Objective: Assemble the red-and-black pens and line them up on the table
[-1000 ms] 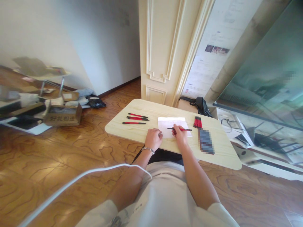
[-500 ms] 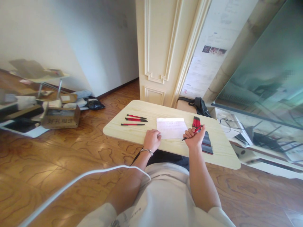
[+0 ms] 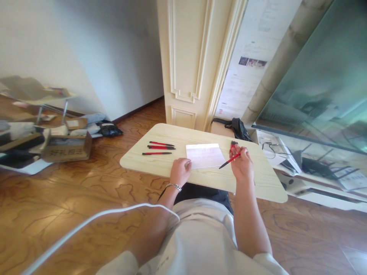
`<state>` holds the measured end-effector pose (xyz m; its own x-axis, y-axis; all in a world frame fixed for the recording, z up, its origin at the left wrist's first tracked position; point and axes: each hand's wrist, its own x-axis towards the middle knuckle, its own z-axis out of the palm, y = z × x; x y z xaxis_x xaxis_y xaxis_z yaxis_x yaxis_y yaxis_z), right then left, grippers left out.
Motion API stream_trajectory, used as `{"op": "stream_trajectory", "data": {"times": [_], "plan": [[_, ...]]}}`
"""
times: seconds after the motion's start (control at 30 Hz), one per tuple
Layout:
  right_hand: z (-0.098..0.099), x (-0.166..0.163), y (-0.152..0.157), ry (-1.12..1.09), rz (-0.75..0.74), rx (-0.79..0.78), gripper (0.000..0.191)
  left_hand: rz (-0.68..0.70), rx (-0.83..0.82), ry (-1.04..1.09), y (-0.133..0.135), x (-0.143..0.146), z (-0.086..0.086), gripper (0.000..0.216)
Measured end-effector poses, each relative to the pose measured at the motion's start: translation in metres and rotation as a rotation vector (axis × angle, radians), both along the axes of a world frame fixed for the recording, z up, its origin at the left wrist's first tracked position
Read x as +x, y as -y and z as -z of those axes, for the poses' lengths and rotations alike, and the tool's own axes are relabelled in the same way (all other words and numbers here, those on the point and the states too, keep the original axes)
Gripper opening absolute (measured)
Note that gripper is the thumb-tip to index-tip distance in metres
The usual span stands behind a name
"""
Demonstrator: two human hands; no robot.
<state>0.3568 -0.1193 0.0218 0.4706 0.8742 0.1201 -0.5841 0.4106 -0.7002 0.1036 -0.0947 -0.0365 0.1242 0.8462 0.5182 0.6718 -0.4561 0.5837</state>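
Note:
My right hand (image 3: 243, 163) is closed on a red pen (image 3: 228, 160), held slanted just right of a white sheet of paper (image 3: 204, 155) on the small wooden table (image 3: 160, 164). The hand covers a dark flat object and sits beside a bunch of red pens (image 3: 232, 145). My left hand (image 3: 180, 171), with a bracelet at the wrist, rests curled at the sheet's lower left corner, fingertips touching it. Three red pens (image 3: 159, 147) lie in a row at the table's left.
A black bag (image 3: 237, 128) lies behind the table by a cream panelled door. Cardboard boxes (image 3: 65, 147) and clutter sit on the wooden floor at left. Cables and papers lie on a low white ledge (image 3: 315, 191) at right. A white cable (image 3: 94, 221) crosses my lap.
My right hand lifted the red pen off the paper and carried it right, over the dark object beside the pen bunch. The left hand stayed at the sheet's corner.

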Motion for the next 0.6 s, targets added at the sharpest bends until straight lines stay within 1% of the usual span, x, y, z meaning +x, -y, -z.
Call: {"op": "stream_trajectory", "data": {"times": [0.1, 0.13, 0.2, 0.27, 0.33, 0.43, 0.5, 0.6], "plan": [[0.004, 0.002, 0.002, 0.018, 0.078, -0.071, 0.018, -0.055, 0.009, 0.118, 0.008, 0.001, -0.005, 0.017], [0.006, 0.001, 0.002, 0.006, 0.1, -0.066, 0.018, -0.056, -0.008, 0.16, 0.011, 0.002, -0.007, 0.017], [0.01, -0.001, 0.002, -0.036, 0.113, -0.031, 0.021, -0.006, -0.073, 0.248, 0.018, 0.007, -0.01, 0.019], [0.015, -0.006, 0.004, -0.074, 0.074, -0.02, 0.023, 0.103, -0.169, 0.342, 0.024, 0.017, -0.013, 0.023], [0.021, -0.017, 0.008, -0.082, 0.009, -0.055, 0.023, 0.214, -0.268, 0.439, 0.027, 0.03, -0.015, 0.027], [0.03, -0.04, 0.02, -0.042, -0.086, -0.122, 0.02, 0.346, -0.418, 0.596, 0.024, 0.052, -0.02, 0.038], [0.035, -0.055, 0.03, 0.021, -0.143, -0.153, 0.02, 0.388, -0.499, 0.692, 0.021, 0.063, -0.024, 0.045], [0.042, -0.066, 0.041, 0.186, -0.179, -0.213, 0.021, 0.369, -0.533, 0.766, 0.018, 0.071, -0.027, 0.048]]}}
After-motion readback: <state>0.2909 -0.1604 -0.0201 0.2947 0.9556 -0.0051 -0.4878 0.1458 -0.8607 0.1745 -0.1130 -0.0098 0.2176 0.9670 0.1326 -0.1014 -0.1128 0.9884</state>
